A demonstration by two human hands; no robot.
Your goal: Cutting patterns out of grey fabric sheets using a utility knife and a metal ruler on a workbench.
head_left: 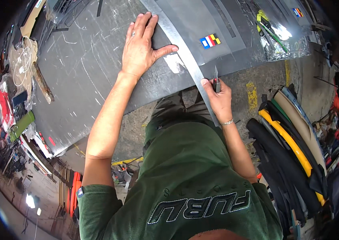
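A long metal straightedge [185, 54] runs slantwise over the dark worktable [93, 52] and juts past its near edge. My left hand [138, 56] lies flat beside it, fingers stretched out, fingertips and thumb at its left edge. In my right hand [220, 100] is a utility knife [216, 83] with its blade out, pointing away from me. The right thumb rests by the straightedge just off the table's near edge. Right of the straightedge lies dark grey sheet material [189, 20] bearing a small multicoloured patch [210, 41].
At the far right of the table are a clear plastic sheet [291, 50] and a yellow-green item [262, 20]. A wooden stick [43, 83] and white cable [24, 60] lie at left. Rolls of black and yellow material [293, 146] stand on the right.
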